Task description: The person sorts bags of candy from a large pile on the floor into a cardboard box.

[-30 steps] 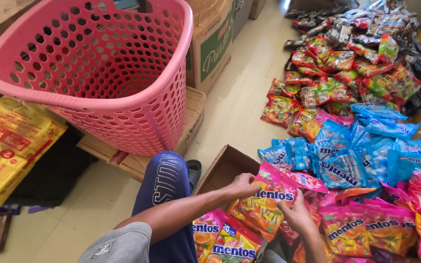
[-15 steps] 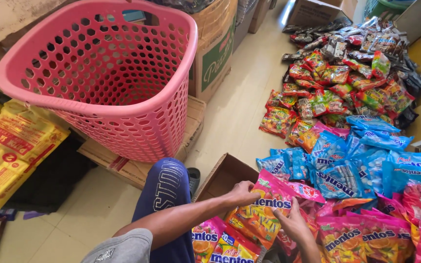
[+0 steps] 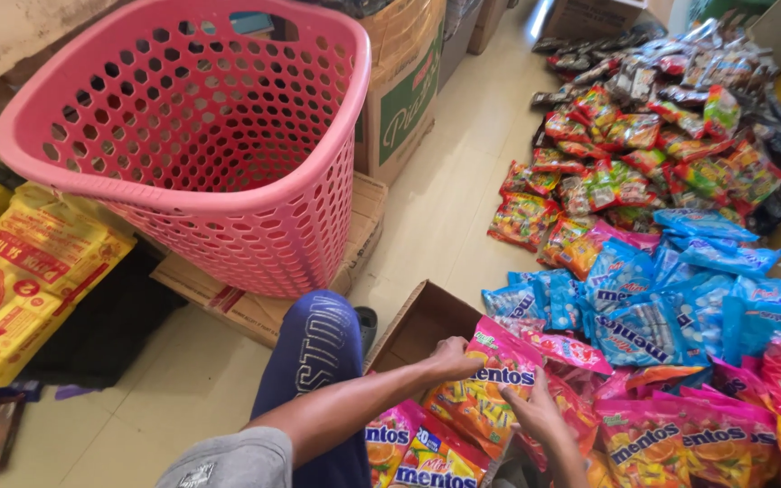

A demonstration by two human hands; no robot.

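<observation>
I see a pale tiled floor (image 3: 463, 194) carrying everything. On its right side lie spread bags of sweets: pink bags (image 3: 680, 434) nearest me, blue bags (image 3: 671, 298) beyond them, then red and green bags (image 3: 644, 163), with dark packets (image 3: 607, 54) farthest away. A flat piece of cardboard (image 3: 255, 303) lies on the floor at left with a pink laundry basket (image 3: 201, 136) standing on it. Yellow sacks (image 3: 20, 271) lie at the far left. An open brown carton (image 3: 418, 321) sits near my knee, and a taller cardboard box (image 3: 409, 90) stands behind the basket.
</observation>
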